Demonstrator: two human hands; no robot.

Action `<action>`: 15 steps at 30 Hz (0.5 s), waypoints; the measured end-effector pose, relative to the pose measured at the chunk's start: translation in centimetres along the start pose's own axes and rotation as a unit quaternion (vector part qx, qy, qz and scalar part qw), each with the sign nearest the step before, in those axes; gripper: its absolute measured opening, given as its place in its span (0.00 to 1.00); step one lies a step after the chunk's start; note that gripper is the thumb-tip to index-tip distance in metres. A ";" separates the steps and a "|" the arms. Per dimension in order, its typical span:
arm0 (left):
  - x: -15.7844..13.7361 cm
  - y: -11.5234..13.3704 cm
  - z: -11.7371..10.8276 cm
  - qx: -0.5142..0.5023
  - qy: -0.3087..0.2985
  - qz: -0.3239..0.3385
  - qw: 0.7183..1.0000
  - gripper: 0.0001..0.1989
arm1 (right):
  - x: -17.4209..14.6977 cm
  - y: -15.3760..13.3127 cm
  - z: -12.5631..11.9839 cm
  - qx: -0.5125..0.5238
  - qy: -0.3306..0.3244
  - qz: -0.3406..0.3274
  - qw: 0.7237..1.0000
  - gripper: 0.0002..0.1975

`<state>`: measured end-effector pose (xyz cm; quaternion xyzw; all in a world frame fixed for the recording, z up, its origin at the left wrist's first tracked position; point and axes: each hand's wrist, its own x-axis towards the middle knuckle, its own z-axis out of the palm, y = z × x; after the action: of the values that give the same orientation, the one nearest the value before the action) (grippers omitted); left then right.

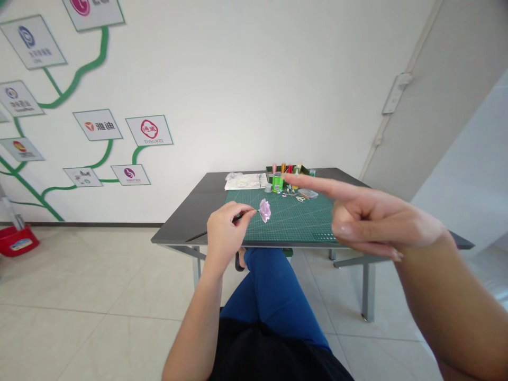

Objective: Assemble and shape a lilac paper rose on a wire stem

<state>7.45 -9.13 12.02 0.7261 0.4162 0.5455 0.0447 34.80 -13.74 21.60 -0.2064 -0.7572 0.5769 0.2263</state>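
My left hand [226,226] is closed, pinching the thin stem of a pale purple artificial flower [264,210] above the near left part of a green cutting mat [286,222]. A thin dark rod [198,235] runs back from the same hand towards the lower left; whether it is part of the stem or a separate tool, I cannot tell. Raised close to the camera on the right, my right hand [381,214] has its index finger stretched out to the left and its other fingers partly curled. Nothing shows in it.
At the back of the dark table [186,217] are white papers [246,181], a bright green can [278,182], a dark box [304,170] with coloured spools, a clear case [308,193] and small scissors [300,199]. A red bucket [18,241] stands on the floor far left.
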 end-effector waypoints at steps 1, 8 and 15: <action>-0.1 0.2 0.0 0.002 -0.016 0.007 1.000 0.07 | 0.3 -0.4 -0.5 -0.015 0.013 -0.010 1.000 0.44; -0.7 1.7 0.2 -0.042 -0.106 0.042 0.993 0.05 | 2.7 -2.0 -4.9 -0.083 0.051 -0.055 0.994 0.39; -0.9 2.7 0.3 -0.099 -0.120 0.069 0.985 0.06 | 4.7 -0.2 -8.6 -0.091 0.063 -0.013 0.994 0.37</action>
<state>9.15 -11.36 12.67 0.8056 0.3002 0.4944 0.1284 35.98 -4.36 24.27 -0.2521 -0.7937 0.4882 0.2612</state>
